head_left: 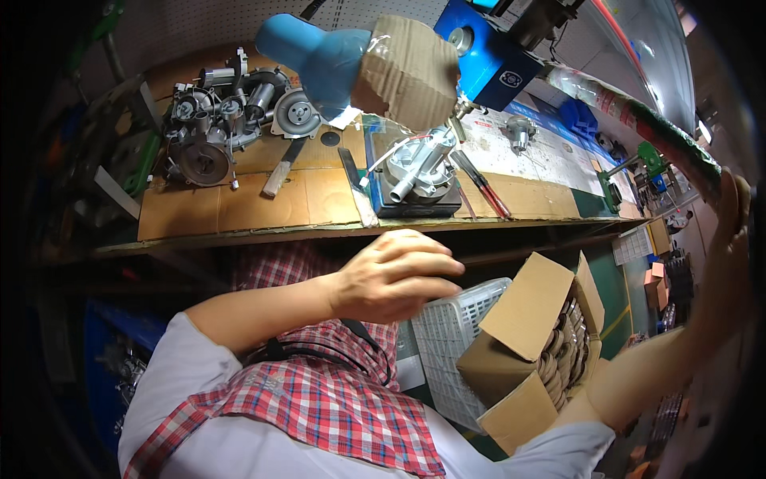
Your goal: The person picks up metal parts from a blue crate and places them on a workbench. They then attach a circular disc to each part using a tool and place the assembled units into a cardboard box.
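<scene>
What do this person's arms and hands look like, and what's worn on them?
The left hand and right hand are bare, without gloves, as are both forearms. The white left sleeve and right sleeve end near the elbows, beside a red, white and blue plaid apron.

- From here I see a long workbench topped with brown cardboard sheets (239, 203); at the clock's centre sits a dark rectangular block (423, 210).
- Ten o'clock: crowded silvery metal castings (259, 100).
- Nine: a flat dark blade with a pale handle (281, 172).
- Three: slim red-handled tools (490, 195).
- Two: a white printed sheet (491, 145).
</scene>
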A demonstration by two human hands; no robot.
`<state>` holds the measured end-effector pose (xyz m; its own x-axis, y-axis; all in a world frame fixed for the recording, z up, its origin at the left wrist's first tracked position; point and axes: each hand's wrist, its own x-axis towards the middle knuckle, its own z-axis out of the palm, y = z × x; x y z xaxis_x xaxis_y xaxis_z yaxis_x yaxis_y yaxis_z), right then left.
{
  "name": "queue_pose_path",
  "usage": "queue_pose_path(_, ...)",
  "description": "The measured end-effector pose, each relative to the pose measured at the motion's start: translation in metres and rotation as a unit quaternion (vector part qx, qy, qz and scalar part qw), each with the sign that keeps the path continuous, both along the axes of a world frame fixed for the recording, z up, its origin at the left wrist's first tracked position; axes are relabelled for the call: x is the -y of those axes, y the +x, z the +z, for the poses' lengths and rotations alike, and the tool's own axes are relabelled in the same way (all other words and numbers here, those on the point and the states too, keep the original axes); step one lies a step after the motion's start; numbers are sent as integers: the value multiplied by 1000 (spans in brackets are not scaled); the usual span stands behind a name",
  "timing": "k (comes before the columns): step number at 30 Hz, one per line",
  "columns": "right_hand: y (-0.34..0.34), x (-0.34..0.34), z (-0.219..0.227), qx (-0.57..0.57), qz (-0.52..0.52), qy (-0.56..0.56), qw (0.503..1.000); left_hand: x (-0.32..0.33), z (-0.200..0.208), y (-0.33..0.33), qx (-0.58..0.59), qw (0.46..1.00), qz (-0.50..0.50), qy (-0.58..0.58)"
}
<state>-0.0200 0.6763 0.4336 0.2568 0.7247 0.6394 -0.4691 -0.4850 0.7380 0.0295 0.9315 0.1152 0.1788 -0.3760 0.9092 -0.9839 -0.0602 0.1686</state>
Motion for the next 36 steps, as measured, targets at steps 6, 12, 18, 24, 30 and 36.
queue_pose_path(6, 105, -58, -174, -361, 272, 337, 826, -77, -40, -7, -134, 981, 140, -32)
queue_pose_path(12, 207, -65, -297, -532, 248, 652, 481, -96, -32, -12, -183, 959, 204, -67)
queue_pose_path(18, 197, -79, -314, -470, 376, 613, 512, -101, -28, -8, -203, 947, 227, -104)
queue_pose_path(24, 101, -92, -324, -430, 487, 351, 675, -63, -16, 23, -631, 766, -107, -66)
queue_pose_path(30, 12, -107, -377, -360, 426, 384, 736, -20, -40, 0, -741, 515, -354, -246)
queue_pose_path(36, -56, -91, -416, -523, 262, 523, 621, -22, -75, -15, -779, 543, -236, -207)
